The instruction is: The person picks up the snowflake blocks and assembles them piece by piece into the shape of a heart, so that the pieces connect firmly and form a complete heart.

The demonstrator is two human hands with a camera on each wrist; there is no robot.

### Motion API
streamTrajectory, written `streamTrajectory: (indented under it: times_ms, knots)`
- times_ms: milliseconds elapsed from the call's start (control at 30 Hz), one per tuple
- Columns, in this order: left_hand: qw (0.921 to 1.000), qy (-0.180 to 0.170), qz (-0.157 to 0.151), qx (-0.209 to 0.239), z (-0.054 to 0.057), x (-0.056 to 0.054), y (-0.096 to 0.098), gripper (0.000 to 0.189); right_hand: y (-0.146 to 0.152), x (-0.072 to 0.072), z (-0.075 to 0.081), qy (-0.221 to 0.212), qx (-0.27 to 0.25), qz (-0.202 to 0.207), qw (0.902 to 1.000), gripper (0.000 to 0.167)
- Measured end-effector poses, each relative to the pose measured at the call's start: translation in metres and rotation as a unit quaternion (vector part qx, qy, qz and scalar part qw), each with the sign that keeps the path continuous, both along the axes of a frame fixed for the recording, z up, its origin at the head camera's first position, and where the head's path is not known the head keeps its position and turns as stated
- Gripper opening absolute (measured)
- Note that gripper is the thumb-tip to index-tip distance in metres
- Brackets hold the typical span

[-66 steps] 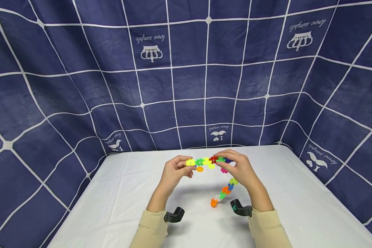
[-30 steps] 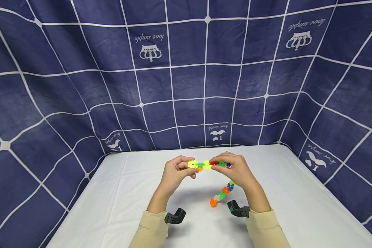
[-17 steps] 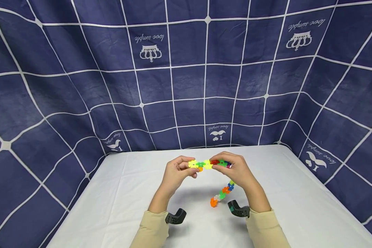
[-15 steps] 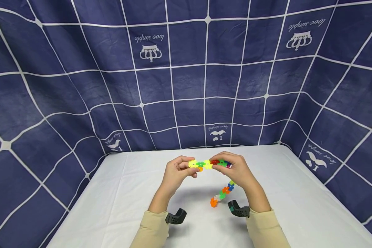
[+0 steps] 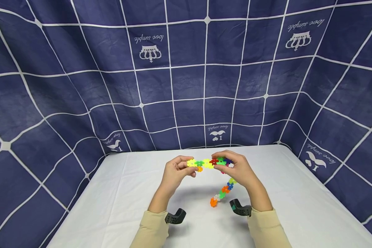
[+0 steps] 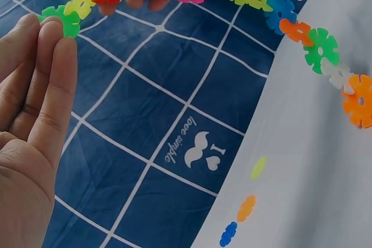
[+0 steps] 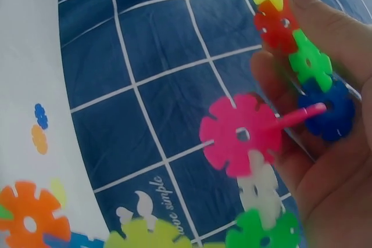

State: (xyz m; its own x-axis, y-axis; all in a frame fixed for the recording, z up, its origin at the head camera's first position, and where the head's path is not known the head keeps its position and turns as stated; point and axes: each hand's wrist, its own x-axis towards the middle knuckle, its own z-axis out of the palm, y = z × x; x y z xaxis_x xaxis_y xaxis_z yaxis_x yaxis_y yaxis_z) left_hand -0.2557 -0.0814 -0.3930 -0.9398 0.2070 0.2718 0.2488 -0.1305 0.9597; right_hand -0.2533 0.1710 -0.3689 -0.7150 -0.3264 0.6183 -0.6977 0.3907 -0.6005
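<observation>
A chain of interlocking snowflake discs [image 5: 207, 163] in many colours spans both hands above the table. My left hand [image 5: 173, 172] pinches its left end, at the yellow and green discs, between thumb and fingers. Further along, my right hand [image 5: 241, 169] grips it near the red disc [image 7: 276, 25] and the green one beside it. A blue disc [image 7: 326, 110] lies against the right palm. Past pink discs [image 7: 240, 135], the chain bends and hangs toward me, finishing in an orange disc [image 5: 214, 202]. Part of the bend is hidden behind the right hand in the head view.
Several loose discs lie on the white table, among them an orange one [image 6: 246, 208], a blue one [image 6: 228, 234] and a yellow one [image 6: 258, 168]. A dark blue curtain [image 5: 189, 86] with white lines surrounds the table. Black bands [image 5: 175, 216] are on both wrists.
The right hand shifted left and tilted the held discs, then moved slightly back right, so the red, green and dark blue discs show more again. The left hand keeps its pinch, nearly still.
</observation>
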Motion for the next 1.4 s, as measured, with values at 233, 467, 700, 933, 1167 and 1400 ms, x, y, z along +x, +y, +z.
streamTrajectory:
  times_ms: [233, 467, 700, 933, 1167, 1400]
  knots:
    - [0.9999, -0.005, 0.011, -0.007, -0.001, -0.001, -0.002, 0.042, 0.009, 0.001, 0.002, -0.051, 0.021, -0.016, 0.9983, 0.040]
    - [0.9998, -0.005, 0.018, 0.000, -0.001, -0.002, -0.004, 0.041, 0.017, 0.001, 0.002, -0.102, 0.025, -0.016, 0.9943, 0.044]
    - [0.9998, -0.012, 0.018, -0.003, -0.001, -0.002, -0.004, 0.042, 0.019, 0.001, 0.001, -0.133, 0.029, -0.020, 0.9904, 0.048]
    - [0.9998, -0.011, 0.017, -0.002, -0.002, -0.003, -0.003, 0.038, 0.017, 0.001, 0.002, -0.110, 0.038, -0.027, 0.9928, 0.049]
    - [0.9998, -0.015, 0.009, -0.009, -0.003, -0.002, -0.001, 0.038, 0.000, 0.005, 0.006, -0.020, 0.069, -0.058, 0.9957, 0.048]
    - [0.9999, -0.008, -0.004, -0.009, -0.003, -0.001, 0.002, 0.038, -0.020, 0.010, 0.008, 0.065, 0.102, -0.082, 0.9892, 0.044]
